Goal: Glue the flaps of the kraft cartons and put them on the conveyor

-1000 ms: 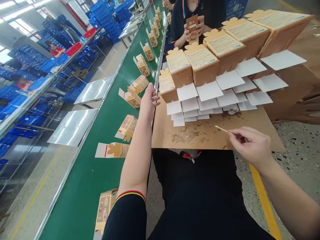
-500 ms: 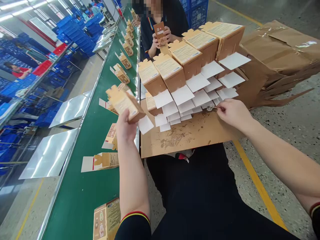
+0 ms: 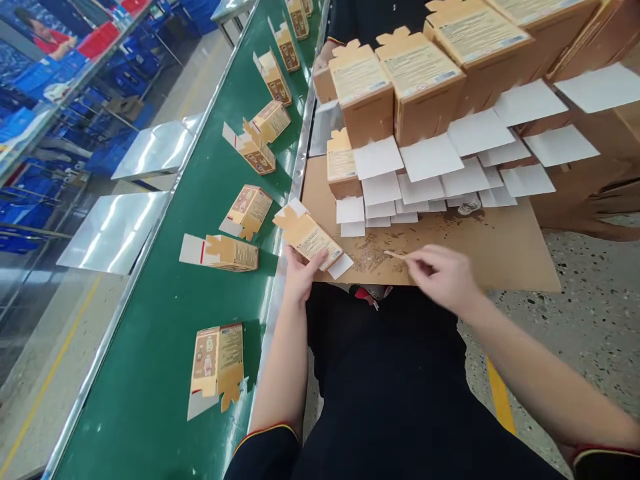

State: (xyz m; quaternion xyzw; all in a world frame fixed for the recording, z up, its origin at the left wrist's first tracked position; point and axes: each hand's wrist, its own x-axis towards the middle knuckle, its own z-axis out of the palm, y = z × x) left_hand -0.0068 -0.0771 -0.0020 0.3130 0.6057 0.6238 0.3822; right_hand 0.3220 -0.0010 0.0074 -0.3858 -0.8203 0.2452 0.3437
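Observation:
My left hand (image 3: 301,272) is closed around a tan printed carton (image 3: 311,239), tilted over the left edge of a cardboard sheet (image 3: 520,267). The carton's end flaps stand out, one of them white. My right hand (image 3: 443,277) pinches a thin, light stick (image 3: 397,255) whose pale tip points left, above brown smears on the sheet. A gap separates the stick from the carton. Behind both hands rises a stack of similar cartons (image 3: 425,87) with white flaps (image 3: 433,157) sticking out towards me. Under the flaps lies a small whitish coil (image 3: 469,208).
On my left runs a green conveyor belt (image 3: 150,373) with a metal edge, carrying several cartons (image 3: 219,253) with flaps out. A co-worker's hand (image 3: 323,60) is partly visible beyond the stack. Blue crates (image 3: 190,17) and metal tables (image 3: 117,230) stand across the aisle.
My left hand has brought the carton down towards me, off the belt side. My right hand has moved left, away from the coil, with the stick. The view has tipped downward.

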